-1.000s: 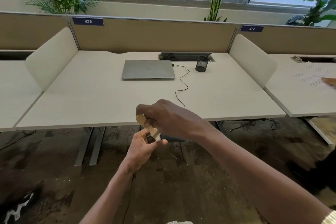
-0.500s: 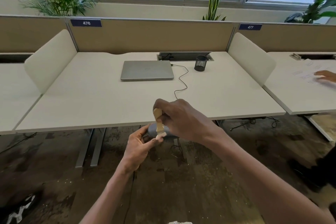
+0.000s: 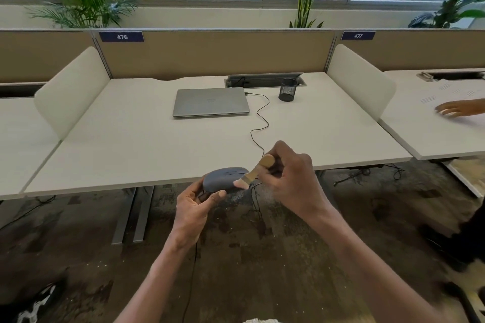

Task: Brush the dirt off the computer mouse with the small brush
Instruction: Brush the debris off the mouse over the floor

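Observation:
A dark grey computer mouse [image 3: 223,178] is held in the air just in front of the desk's front edge, gripped from below by my left hand [image 3: 194,207], thumb along its near side. My right hand [image 3: 291,181] holds a small wooden-handled brush [image 3: 256,172] to the right of the mouse. The pale bristles touch the mouse's right end. The mouse's black cable [image 3: 258,128] runs back over the desk to the laptop.
On the white desk [image 3: 131,144] lie a closed grey laptop [image 3: 210,102] and a black mesh pen cup [image 3: 288,89]. White side dividers flank the desk. Another person's hand [image 3: 454,108] rests on papers on the right-hand desk. Dark stained floor below.
My right hand with the brush has swung from left of the mouse to its right end. The mouse, hidden behind that hand before, now shows fully, and my left hand has lifted it slightly.

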The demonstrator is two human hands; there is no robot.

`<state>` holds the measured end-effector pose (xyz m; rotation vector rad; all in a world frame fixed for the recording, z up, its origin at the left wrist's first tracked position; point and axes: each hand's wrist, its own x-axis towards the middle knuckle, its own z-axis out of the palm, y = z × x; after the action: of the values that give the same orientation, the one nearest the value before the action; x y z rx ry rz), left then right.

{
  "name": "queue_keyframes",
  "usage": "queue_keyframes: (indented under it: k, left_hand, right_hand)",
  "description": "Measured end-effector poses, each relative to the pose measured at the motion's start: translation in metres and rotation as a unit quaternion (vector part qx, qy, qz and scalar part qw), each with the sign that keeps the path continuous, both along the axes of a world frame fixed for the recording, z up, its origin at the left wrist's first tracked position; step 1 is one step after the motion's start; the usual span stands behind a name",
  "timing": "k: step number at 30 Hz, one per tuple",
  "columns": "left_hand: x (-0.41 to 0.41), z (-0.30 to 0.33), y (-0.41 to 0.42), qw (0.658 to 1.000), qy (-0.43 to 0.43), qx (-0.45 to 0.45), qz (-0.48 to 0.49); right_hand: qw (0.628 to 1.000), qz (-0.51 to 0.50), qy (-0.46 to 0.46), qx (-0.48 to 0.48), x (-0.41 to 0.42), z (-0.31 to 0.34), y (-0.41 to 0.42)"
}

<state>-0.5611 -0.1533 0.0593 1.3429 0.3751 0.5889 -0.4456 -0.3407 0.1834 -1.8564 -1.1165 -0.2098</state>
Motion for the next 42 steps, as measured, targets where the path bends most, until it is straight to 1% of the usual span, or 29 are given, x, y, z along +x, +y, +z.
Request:
queue_keyframes:
  k: [3, 5, 8, 12, 16, 18, 20, 21, 23, 26, 28, 31, 33, 37, 39, 42]
  left_hand:
    - [-0.001, 0.0, 0.002, 1.0, -0.01, -0.017, 0.007]
    - [0.001, 0.002, 0.001, 1.0, -0.013, -0.014, 0.007]
    - [0.002, 0.004, -0.001, 1.0, -0.018, -0.016, 0.007]
    - [-0.002, 0.004, 0.0, 0.999, -0.022, -0.035, 0.007]
    - [-0.006, 0.002, 0.001, 1.0, -0.017, -0.024, -0.007]
    - [-0.006, 0.002, -0.001, 1.0, -0.015, -0.019, -0.013]
    - [-0.007, 0.002, -0.003, 0.999, -0.014, -0.02, -0.02]
    - [-0.007, 0.001, -0.004, 0.999, -0.012, -0.02, -0.026]
    - [-0.007, 0.001, -0.005, 0.999, -0.009, -0.017, -0.036]
    - [-0.008, 0.0, -0.005, 0.999, -0.008, -0.013, -0.041]
    - [-0.008, 0.0, -0.005, 0.999, -0.006, -0.015, -0.042]
    - [-0.007, 0.0, -0.005, 0.998, 0.0, -0.022, -0.051]
    - [-0.007, 0.002, -0.005, 0.998, 0.006, -0.024, -0.054]
    - [-0.007, 0.01, -0.008, 0.996, 0.023, -0.047, -0.067]
    - [-0.006, 0.012, -0.007, 0.996, 0.022, -0.049, -0.068]
    - [-0.004, 0.014, -0.006, 0.996, 0.022, -0.053, -0.073]
  right_hand:
    - [0.999, -0.028, -0.007, 0.038, 0.001, -0.005, -0.009]
    - [0.998, -0.02, 0.006, 0.064, -0.002, -0.009, -0.01]
    - [0.996, -0.015, 0.037, 0.075, -0.006, -0.017, -0.011]
    - [0.991, -0.068, 0.081, 0.082, 0.004, -0.024, -0.021]
    - [0.985, -0.133, 0.076, 0.082, 0.011, -0.024, -0.029]
    - [0.981, -0.121, 0.101, 0.111, 0.009, -0.021, -0.03]
    - [0.98, -0.076, 0.128, 0.129, 0.004, -0.018, -0.027]
    - [0.981, -0.064, 0.134, 0.123, 0.002, -0.018, -0.025]
    - [0.985, -0.074, 0.123, 0.101, 0.002, -0.019, -0.022]
    - [0.987, -0.127, 0.053, 0.078, 0.009, -0.014, -0.02]
    - [0.988, -0.132, 0.033, 0.075, 0.014, -0.009, -0.018]
    - [0.993, -0.102, 0.041, 0.05, 0.019, -0.003, -0.013]
    - [0.994, -0.1, 0.04, 0.034, 0.022, 0.0, -0.008]
    - [0.987, -0.135, 0.056, 0.066, 0.032, 0.002, -0.005]
    - [0.987, -0.126, 0.073, 0.071, 0.034, 0.002, -0.007]
    - [0.991, -0.119, 0.053, 0.03, 0.036, -0.001, -0.008]
